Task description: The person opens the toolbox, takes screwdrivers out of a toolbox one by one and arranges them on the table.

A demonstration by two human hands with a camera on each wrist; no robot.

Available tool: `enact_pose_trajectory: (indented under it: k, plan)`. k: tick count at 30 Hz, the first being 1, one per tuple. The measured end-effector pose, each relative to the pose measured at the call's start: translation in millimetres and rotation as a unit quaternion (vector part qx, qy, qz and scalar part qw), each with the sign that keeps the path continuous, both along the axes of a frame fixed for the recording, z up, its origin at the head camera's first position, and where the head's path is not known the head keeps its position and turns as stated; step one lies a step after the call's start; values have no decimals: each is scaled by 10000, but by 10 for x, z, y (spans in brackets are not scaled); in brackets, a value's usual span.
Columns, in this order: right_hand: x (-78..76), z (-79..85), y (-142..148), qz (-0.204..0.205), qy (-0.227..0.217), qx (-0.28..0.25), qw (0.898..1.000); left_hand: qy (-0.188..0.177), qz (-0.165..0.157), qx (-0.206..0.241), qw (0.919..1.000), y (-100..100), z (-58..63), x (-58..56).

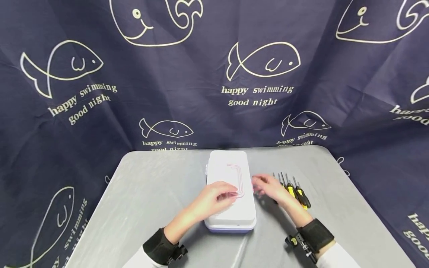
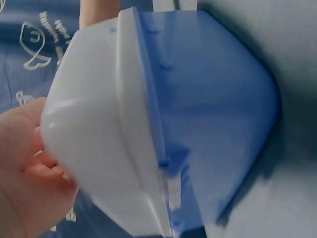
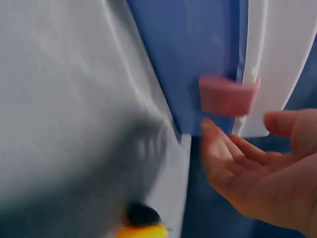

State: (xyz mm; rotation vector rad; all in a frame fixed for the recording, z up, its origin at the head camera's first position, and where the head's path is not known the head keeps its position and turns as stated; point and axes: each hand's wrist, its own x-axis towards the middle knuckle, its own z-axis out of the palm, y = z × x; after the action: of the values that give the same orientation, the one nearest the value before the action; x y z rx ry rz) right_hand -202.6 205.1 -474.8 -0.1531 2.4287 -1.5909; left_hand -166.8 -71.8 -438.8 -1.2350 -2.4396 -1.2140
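Note:
A lidded box (image 1: 229, 216) with a white lid and blue base stands on the table, a pink handle (image 1: 240, 178) lying on its lid. My left hand (image 1: 216, 199) rests on the lid, thumb and bent fingers around the handle's near end; in the left wrist view, the lid's edge partly hides its fingers. Beside the box's right side is my right hand (image 1: 269, 186), fingers apart and slightly bent. The right wrist view has its fingertips just below a pink latch (image 3: 228, 96) that spans the seam between lid and base, with nothing between thumb and fingers.
Several screwdrivers (image 1: 301, 195) with black and yellow handles lie on the grey-covered table (image 1: 157, 182), right of my right hand. A dark blue curtain (image 1: 201, 74) printed with fish hangs behind the table.

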Motion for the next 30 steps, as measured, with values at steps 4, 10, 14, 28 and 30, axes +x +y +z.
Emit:
enact_pose_trajectory:
  k: [4, 10, 14, 28, 30]
  plan:
    - [-261, 113, -4, -312, 630, 311, 9970, -813, 679, 794, 9912, -184, 5, 72]
    - [-638, 275, -169, -40, 904, 469, 9948, -1989, 2109, 1246, 9489, -493, -135, 307]
    - [-772, 252, -231, -90, 921, 815, 9924, -2562, 2498, 1096, 9273, -588, -284, 469]
    - [-892, 166, -216, -86, 49, 209, 9997, -5607, 792, 1310, 8137, -580, -404, 697]
    - [-904, 157, -198, 26, -92, 46, 9999, -5667, 719, 1345, 8097, -569, -409, 688]
